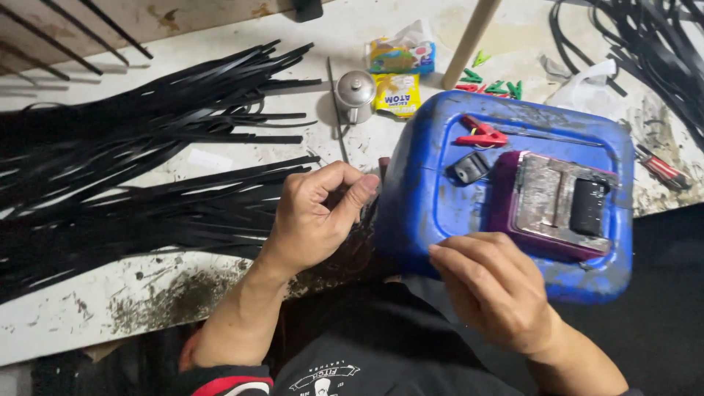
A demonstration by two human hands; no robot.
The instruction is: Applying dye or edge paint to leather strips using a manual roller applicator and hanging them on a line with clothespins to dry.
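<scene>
My left hand (317, 214) is curled, thumb against the forefinger, at the left edge of a blue plastic jerrycan (425, 191) lying on its side; I cannot tell if anything is pinched in it. Beside that hand lie long black strips (147, 198) in piles across the white table (88, 315). My right hand (493, 287) rests fingers-down on the can's near edge, just below a purple block (502, 194) with a worn metal plate on top. A red clamp (480, 136) and a small black clip (469, 167) sit on the can.
A small metal lidded pot (355, 92), snack packets (400, 73), a wooden stick (469, 37) and green and red pegs (491, 84) lie behind the can. A white plastic bag (587, 84), more black strips (653, 44) and a red-handled tool (664, 169) are at right.
</scene>
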